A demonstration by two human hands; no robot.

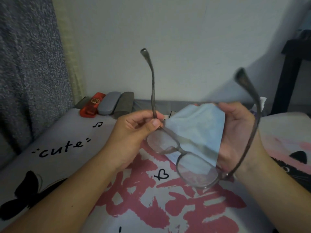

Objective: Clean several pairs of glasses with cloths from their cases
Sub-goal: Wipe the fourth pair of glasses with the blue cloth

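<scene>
Glasses [180,149] held up in the air over the bed [70,148], above its patterned cover, both temples unfolded and pointing up and away from the person. Frame is grey-brown, lenses clear.

Left hand [134,132]: grip closed round the frame at the hinge of the left-side temple, thumb on top, fingers curled behind. That temple rises straight up from the hand.

Right hand [235,132]: palm facing in, light blue cleaning cloth [196,128] draped over it; fingers lie behind the cloth, so cannot tell how tightly they curl. Cloth sits behind the lenses, touching the right-side lens region. The other temple runs up past the right wrist.

Far edge of the bed, against the wall, left of centre: row of glasses cases lying side by side and touching: red case [90,106] with a round gold logo, grey hard case [108,103], darker grey case [123,105]. Another dark one shows partly left of the red.

Grey curtain [28,73] hangs at the left.
</scene>
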